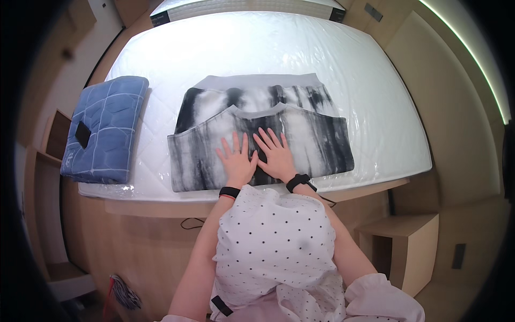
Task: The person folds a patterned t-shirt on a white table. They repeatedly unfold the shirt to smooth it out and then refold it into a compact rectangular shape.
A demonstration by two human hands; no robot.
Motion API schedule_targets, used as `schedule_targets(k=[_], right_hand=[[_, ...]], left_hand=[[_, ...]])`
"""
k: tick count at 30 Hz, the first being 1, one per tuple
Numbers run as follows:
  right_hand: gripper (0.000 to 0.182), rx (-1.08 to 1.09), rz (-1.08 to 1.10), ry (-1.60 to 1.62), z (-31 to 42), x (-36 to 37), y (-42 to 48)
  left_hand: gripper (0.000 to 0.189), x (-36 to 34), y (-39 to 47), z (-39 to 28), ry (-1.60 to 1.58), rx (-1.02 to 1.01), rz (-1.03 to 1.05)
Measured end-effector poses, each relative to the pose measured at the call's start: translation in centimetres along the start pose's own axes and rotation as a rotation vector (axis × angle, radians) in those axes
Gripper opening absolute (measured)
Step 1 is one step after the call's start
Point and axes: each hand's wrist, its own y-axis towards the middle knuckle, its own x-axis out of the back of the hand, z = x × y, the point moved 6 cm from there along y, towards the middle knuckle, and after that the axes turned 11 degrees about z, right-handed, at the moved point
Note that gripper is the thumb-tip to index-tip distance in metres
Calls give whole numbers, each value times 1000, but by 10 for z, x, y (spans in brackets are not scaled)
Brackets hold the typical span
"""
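A black, white and grey streaked sleeveless top [310, 137] lies spread flat near the front edge of a plastic-covered mattress [257, 44]. My left hand [236, 161] rests palm down on its middle, fingers spread. Beside it my right hand [277, 157] also lies flat on the fabric, the two thumbs close together. Behind the top is a second garment [249, 94] with the same streaks and a plain grey band along its far edge. The top overlaps its near part, so that part is hidden. Neither hand grips anything.
A folded blue checked quilt [108, 124] sits on the mattress at left, with a small black flat object [83, 135] on it. Wooden shelving [36, 201] stands left, a wooden cabinet [418, 245] right. A mop head [125, 293] is on the floor at lower left.
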Motion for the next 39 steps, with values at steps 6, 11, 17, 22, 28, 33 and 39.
schedule_targets(k=[6,11,17,22,28,33,39], right_hand=[[53,-225,-70,-50,-30,2,-12],[50,-441,-116,-106,-74,4,-40],[57,-616,-38,-107,-116,12,-83],[61,-673,50,-118,-139,23,-118],[67,-752,70,-133,-146,22,-149],[70,-809,218,-99,-142,31,-175],[76,-945,301,-15,-128,42,-200]], left_hand=[[50,12,-7,21,9,89,-66],[51,13,-17,43,1,194,-62],[52,7,-35,86,26,283,-103],[51,15,-58,116,37,224,-129],[54,26,-90,142,43,155,-93],[59,26,-115,165,-70,244,51],[65,42,-139,188,-112,140,186]])
